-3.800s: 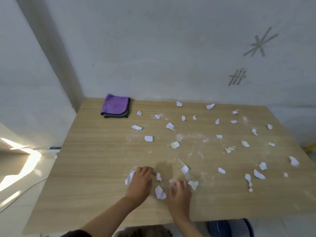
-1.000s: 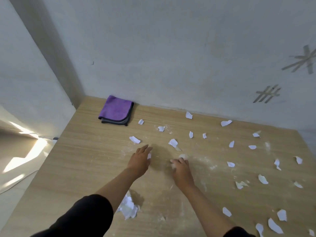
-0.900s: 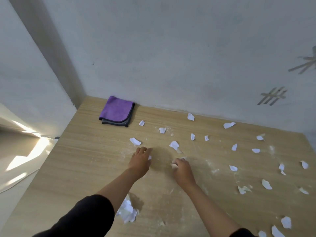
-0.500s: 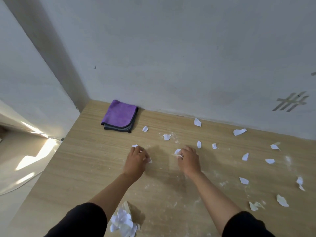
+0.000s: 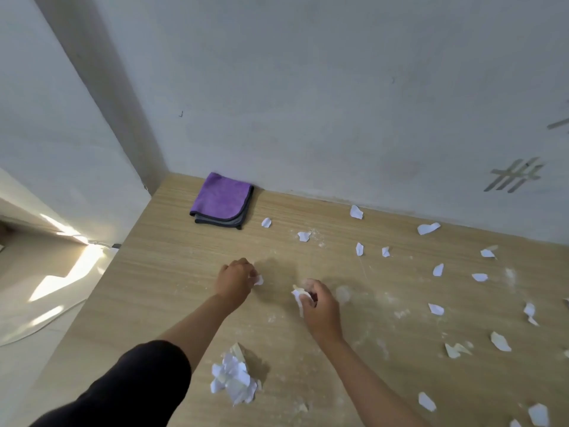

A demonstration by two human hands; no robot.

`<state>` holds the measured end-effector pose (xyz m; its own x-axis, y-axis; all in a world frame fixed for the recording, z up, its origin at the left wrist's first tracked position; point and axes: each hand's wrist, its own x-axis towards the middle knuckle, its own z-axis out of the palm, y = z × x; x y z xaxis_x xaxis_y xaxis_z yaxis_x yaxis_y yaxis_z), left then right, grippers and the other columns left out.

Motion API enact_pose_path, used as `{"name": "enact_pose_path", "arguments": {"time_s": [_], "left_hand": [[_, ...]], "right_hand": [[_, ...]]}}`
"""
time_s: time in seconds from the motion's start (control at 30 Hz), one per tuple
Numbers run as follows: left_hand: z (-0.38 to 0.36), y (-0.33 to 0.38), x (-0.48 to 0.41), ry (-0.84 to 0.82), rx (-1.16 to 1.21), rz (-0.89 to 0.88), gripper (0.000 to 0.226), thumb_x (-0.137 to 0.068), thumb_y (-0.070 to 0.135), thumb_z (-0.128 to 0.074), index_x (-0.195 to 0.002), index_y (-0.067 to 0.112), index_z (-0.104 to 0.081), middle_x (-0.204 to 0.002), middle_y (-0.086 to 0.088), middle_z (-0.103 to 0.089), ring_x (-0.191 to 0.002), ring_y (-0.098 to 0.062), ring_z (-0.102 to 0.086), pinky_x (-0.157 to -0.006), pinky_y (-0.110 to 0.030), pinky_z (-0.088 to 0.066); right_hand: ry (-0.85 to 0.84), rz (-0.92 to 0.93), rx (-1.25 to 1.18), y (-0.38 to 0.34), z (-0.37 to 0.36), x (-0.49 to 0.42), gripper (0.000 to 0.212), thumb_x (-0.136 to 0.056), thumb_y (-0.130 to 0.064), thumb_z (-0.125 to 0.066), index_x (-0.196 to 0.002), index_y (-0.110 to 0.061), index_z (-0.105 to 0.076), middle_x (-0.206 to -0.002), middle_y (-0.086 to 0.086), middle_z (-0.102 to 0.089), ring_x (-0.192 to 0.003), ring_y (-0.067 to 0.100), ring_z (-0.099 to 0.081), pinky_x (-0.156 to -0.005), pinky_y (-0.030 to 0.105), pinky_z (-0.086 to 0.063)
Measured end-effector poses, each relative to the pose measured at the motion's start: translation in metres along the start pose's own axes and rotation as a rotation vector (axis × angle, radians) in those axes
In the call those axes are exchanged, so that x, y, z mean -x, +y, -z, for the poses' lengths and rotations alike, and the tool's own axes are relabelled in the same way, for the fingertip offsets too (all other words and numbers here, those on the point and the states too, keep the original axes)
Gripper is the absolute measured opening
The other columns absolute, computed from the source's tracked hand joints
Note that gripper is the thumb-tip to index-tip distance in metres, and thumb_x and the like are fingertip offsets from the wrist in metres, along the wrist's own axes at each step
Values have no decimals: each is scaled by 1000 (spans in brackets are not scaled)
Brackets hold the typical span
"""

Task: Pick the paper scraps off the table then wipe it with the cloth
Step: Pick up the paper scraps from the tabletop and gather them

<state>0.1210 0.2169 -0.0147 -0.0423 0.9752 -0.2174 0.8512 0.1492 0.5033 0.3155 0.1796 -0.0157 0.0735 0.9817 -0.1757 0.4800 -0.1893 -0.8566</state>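
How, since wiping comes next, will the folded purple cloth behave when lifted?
The purple cloth looks soft and layered, so it probably flops and unfolds if lifted by one edge. It seems light and, lying flat, unlikely to roll.

Both forearms (image 5: 197, 325) reach forward, the left in a dark sleeve (image 5: 123, 389). The left grip (image 5: 235, 280) curls knuckles-up, pinching a scrap (image 5: 258, 280) at its fingertips; the right grip (image 5: 318, 306), nearer the body, clutches scraps (image 5: 299, 298) in curled fingers.
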Motion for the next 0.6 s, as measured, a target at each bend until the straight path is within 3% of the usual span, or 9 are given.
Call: {"name": "enact_pose_path", "arguments": {"time_s": [0.13,0.2,0.3,0.4,0.47,0.53,0.6], "left_hand": [[7,-5,41,16,354,35,16,-85,10,-60,-99,11,-66,-89,-6,-66,-80,-17,-60,-61,-11,-38],[12,-11,62,8,456,52,21,-83,13,-63,-104,19,-60,-80,-4,-67,-71,-12,-62,-58,-11,-41],[16,-27,91,37,505,85,28,-81,15,-66,-104,25,-54,-73,1,-64,-66,-6,-60,-55,-10,-42],[16,-45,119,21,548,104,28,-80,13,-67,-104,23,-56,-71,1,-65,-64,-5,-61,-55,-10,-44],[16,-57,135,-23,558,109,27,-80,12,-67,-103,22,-58,-73,1,-66,-61,0,-61,-57,-12,-47],[12,-69,145,-60,504,110,25,-79,13,-68,-103,19,-64,-80,0,-67,-65,0,-61,-67,-19,-50],[9,-75,150,-90,398,97,32,-78,23,-69,-108,14,-66,-89,-1,-65,-80,-9,-61,-75,-22,-47]], "right_hand": [[-17,-58,-91,-6,-28,41,24,-85,-7,-58,-106,-16,-66,-98,-6,-66,-91,10,-60,-77,13,-42],[-32,-88,-120,-12,-40,62,22,-86,-10,-59,-105,-19,-65,-95,-10,-65,-89,7,-60,-73,5,-41],[-69,-111,-150,-20,-55,92,13,-87,-13,-59,-91,-25,-63,-87,-12,-65,-82,5,-60,-68,6,-43],[-85,-148,-140,-23,-67,117,15,-86,-13,-58,-77,-23,-63,-77,-8,-66,-70,4,-58,-60,8,-42],[-81,-156,-102,-24,-73,129,18,-84,-13,-59,-74,-27,-62,-79,-10,-66,-73,6,-60,-60,7,-42],[-105,-134,-18,-22,-79,137,12,-82,-16,-62,-80,-28,-62,-91,-6,-63,-85,10,-58,-66,3,-39],[-114,-124,80,-20,-81,142,16,-82,-18,-62,-97,-22,-63,-105,-4,-50,-99,10,-50,-75,5,-35]]}}
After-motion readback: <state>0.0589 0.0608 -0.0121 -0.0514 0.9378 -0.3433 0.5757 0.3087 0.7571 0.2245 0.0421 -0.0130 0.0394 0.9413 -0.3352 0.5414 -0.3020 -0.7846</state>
